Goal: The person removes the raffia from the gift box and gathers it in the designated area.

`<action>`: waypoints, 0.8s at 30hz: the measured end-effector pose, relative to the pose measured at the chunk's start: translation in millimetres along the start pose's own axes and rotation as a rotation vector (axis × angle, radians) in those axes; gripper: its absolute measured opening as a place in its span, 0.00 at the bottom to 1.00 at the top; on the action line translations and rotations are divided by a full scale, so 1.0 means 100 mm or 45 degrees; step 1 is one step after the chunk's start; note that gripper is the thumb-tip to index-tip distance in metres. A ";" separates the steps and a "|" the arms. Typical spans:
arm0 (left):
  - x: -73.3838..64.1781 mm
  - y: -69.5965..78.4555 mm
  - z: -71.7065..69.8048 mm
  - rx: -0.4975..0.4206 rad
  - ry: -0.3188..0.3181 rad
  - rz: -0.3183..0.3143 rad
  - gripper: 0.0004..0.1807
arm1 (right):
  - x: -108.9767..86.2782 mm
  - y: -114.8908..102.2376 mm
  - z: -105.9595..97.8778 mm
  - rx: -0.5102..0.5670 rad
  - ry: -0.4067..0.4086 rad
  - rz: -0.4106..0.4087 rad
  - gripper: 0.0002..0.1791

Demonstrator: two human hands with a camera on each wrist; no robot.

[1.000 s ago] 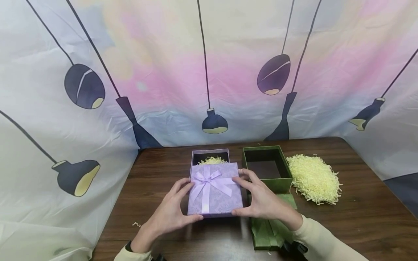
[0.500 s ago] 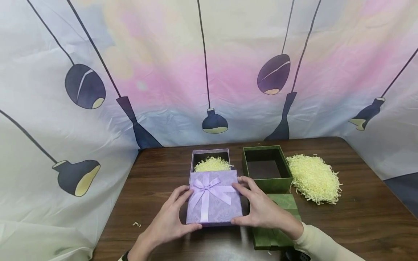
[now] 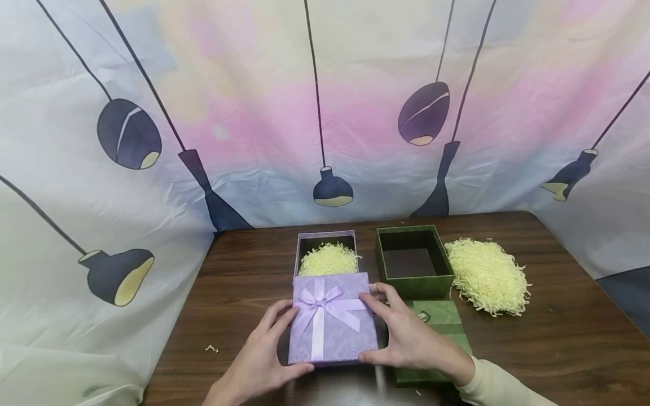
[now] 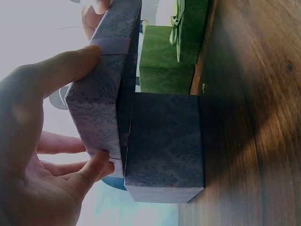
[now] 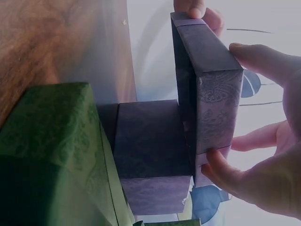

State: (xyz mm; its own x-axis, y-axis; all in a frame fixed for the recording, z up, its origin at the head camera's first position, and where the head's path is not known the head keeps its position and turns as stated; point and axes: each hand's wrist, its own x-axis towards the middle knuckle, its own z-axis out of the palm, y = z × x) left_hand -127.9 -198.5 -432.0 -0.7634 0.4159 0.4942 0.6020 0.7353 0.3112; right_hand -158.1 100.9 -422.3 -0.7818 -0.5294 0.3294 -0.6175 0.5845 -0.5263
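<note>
Both hands hold a lavender gift-box lid [image 3: 332, 332] with a satin ribbon bow on top. My left hand [image 3: 254, 352] grips its left side, thumb at the near edge. On the opposite side, my right hand [image 3: 413, 341] grips it the same way. Beneath the lid stands the matching purple box [image 4: 164, 136]; the wrist views show the lid tilted over its top. Pale yellow shredded paper [image 3: 329, 260] shows in the box's uncovered far part, while the lid hides its near part in the head view.
To the right stands an open green box [image 3: 418, 287] with a dark inside. A green lid [image 3: 447, 316] lies before it, partly behind my right forearm. Loose yellow shredded paper [image 3: 487, 276] is heaped farther right. A few shreds [image 3: 211, 349] lie at left on the wooden table [image 3: 244, 270].
The lavender lid has moved toward me in both hands, showing more of the shredded paper in the purple box. The green box and the loose heap have stayed put.
</note>
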 end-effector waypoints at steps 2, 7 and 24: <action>-0.03 0.02 -0.01 -0.004 -0.010 -0.012 0.52 | -0.02 -0.01 0.01 0.001 0.000 0.001 0.55; -0.08 0.04 0.00 -0.003 -0.044 -0.053 0.53 | -0.06 -0.03 0.01 -0.002 -0.018 0.023 0.54; -0.17 0.07 0.11 0.011 -0.168 -0.179 0.53 | -0.11 0.02 0.19 0.043 -0.107 0.128 0.59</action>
State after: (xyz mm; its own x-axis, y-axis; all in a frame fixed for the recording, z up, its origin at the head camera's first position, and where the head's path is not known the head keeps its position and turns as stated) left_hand -113.3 -194.4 -446.5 -0.8643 0.3747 0.3355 0.4855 0.7956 0.3622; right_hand -149.1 96.3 -441.3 -0.8289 -0.5196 0.2072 -0.5318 0.6173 -0.5797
